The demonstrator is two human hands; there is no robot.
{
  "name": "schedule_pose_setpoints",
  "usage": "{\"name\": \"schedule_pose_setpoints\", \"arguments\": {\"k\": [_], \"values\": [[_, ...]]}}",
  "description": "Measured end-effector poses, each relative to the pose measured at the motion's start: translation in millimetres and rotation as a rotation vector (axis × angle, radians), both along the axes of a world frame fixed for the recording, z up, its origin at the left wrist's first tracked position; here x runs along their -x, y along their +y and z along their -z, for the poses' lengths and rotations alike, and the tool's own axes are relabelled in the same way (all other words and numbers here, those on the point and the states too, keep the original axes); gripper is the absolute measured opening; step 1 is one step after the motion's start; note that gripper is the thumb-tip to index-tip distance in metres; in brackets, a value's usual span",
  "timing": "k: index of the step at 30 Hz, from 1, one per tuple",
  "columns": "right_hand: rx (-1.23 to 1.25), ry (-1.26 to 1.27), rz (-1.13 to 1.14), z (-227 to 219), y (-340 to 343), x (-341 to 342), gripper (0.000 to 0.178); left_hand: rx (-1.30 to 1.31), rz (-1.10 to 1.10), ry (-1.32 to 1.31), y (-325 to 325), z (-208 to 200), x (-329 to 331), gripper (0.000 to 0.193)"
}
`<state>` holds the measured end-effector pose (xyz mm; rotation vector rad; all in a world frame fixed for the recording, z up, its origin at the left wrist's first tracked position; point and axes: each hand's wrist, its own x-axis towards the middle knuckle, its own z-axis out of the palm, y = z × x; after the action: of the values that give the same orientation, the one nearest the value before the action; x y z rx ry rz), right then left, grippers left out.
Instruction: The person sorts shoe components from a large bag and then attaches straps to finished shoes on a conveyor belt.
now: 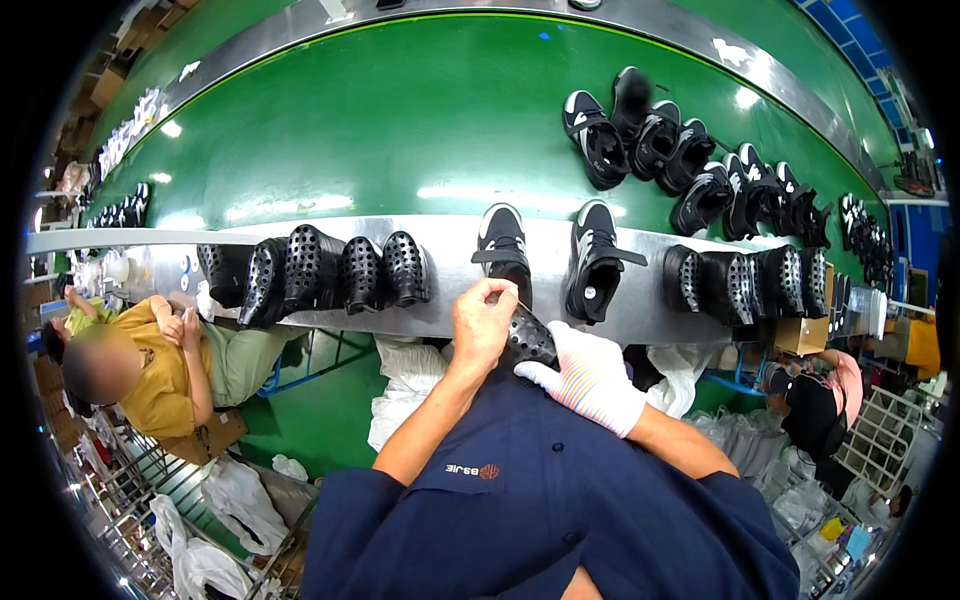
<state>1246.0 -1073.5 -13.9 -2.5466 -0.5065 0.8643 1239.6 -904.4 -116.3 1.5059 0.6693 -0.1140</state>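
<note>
Close to my body I hold a black shoe form dotted with round holes. My bare left hand pinches its upper left part, fingertips together; whether something small is also between them cannot be made out. In a white glove with coloured stripes, my right hand grips the form's right side between thumb and fingers. Just beyond stands a black-and-white sneaker with a strap, its near end partly behind my left hand. Its match, another sneaker, rests to the right on the metal ledge, toe pointing away.
Several perforated forms line the ledge at left, and more forms stand at right. Strapped sneakers cluster on the green belt. A person in yellow sits at left; another person is at right.
</note>
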Motion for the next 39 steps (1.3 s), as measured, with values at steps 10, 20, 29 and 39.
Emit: {"name": "schedule_pose_setpoints", "arguments": {"k": [10, 20, 29, 39], "values": [[0.114, -0.063, 0.014, 31.4, -9.3, -25.6, 0.042, -1.09, 0.512, -0.478, 21.0, 9.8, -33.2, 0.035], [0.078, -0.337, 0.123, 115.8, 30.5, -32.0, 0.015, -0.664, 0.7, -0.563, 16.5, 32.7, -57.3, 0.023], [-0.129, -0.377, 0.107, 145.9, 23.9, -43.7, 0.014, -0.603, 0.776, -0.572, 27.7, 32.4, -76.9, 0.028], [0.022, -0.175, 0.37, 156.9, 22.7, -53.4, 0.047, -0.747, 0.551, 0.026, -3.1, 49.9, -41.3, 0.08]]}}
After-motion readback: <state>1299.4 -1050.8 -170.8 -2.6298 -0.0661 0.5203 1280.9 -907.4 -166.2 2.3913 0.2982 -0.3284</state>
